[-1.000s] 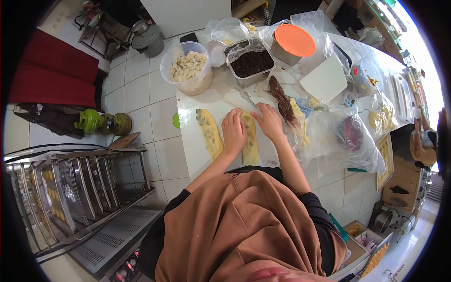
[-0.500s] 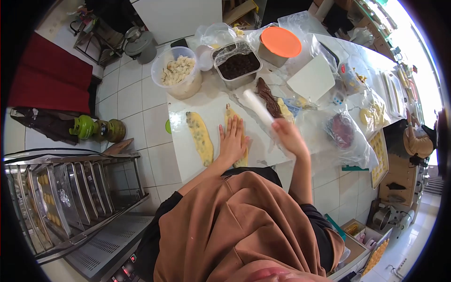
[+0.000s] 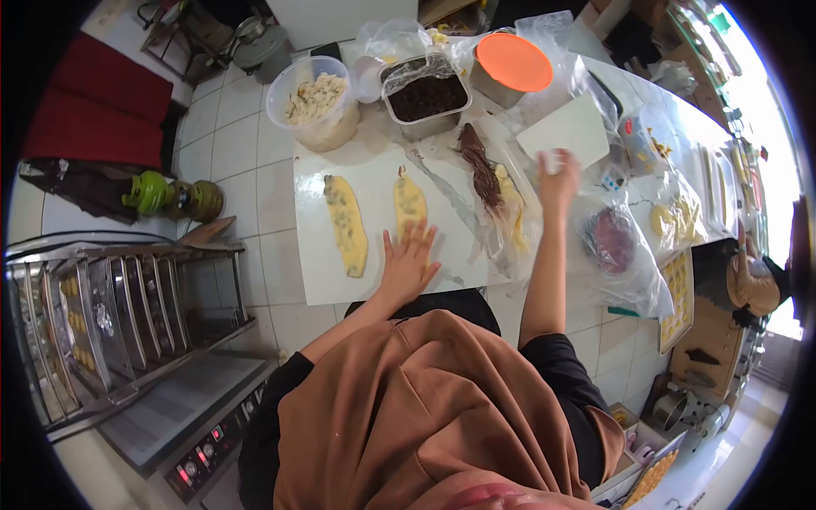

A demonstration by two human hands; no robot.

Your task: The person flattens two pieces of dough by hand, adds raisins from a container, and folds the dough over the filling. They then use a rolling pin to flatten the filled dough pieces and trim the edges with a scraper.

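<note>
Left hand (image 3: 406,262): flat, fingers spread, pressing dough strip (image 3: 410,206)'s near end. Right hand (image 3: 557,174): rolling pin gone, now reaching toward 1 o'clock beside white board (image 3: 565,132); grip undeterminable.

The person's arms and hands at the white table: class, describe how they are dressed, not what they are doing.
Both forearms are bare. The left hand and right hand wear no gloves, and no rings or watch can be made out. Short black sleeves end near the elbows. A brown draped garment covers the shoulders and chest above them.
</note>
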